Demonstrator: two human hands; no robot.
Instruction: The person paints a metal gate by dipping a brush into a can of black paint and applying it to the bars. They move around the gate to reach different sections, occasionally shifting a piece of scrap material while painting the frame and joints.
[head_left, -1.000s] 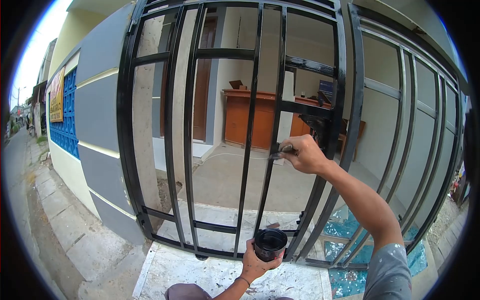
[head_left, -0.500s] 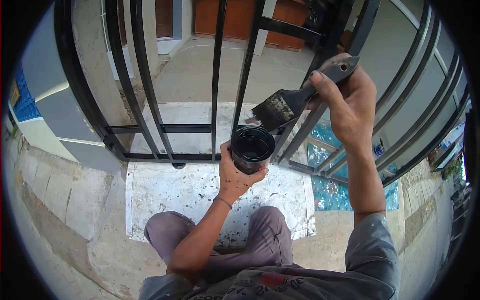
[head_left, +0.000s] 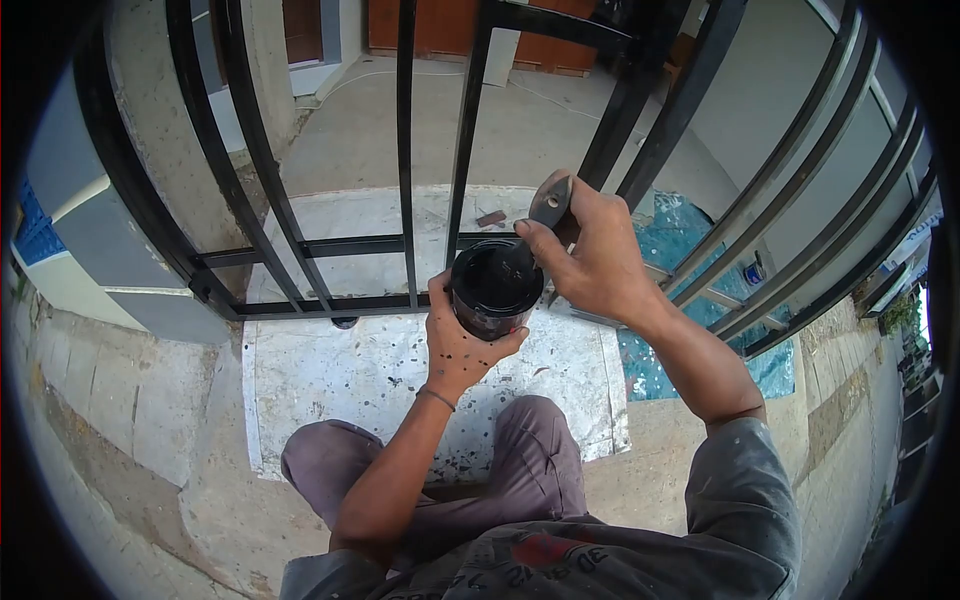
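Observation:
Fingers and thumb of my left hand [head_left: 462, 348] wrap round a dark can of black paint [head_left: 492, 318], held upright above the spattered sheet. Black spots dot that hand. My right hand [head_left: 598, 258] grips a black paintbrush [head_left: 549, 204] by its handle, which points up. The brush's bristles are down inside the can, dark against the paint, and hard to make out. Just beyond the can stand the black metal bars of a gate [head_left: 407, 150].
A white sheet with black spatters [head_left: 350, 400] lies on the ground under the gate. To the right are a blue-green sheet [head_left: 665, 245], a small can [head_left: 754, 272] and greyish curved bars [head_left: 790, 215]. Grey wall blocks [head_left: 150, 255] stand at left.
My right hand has moved down and left, bringing the brush from above the can's right side into the can. The view has shifted slightly, and my left hand still holds the can.

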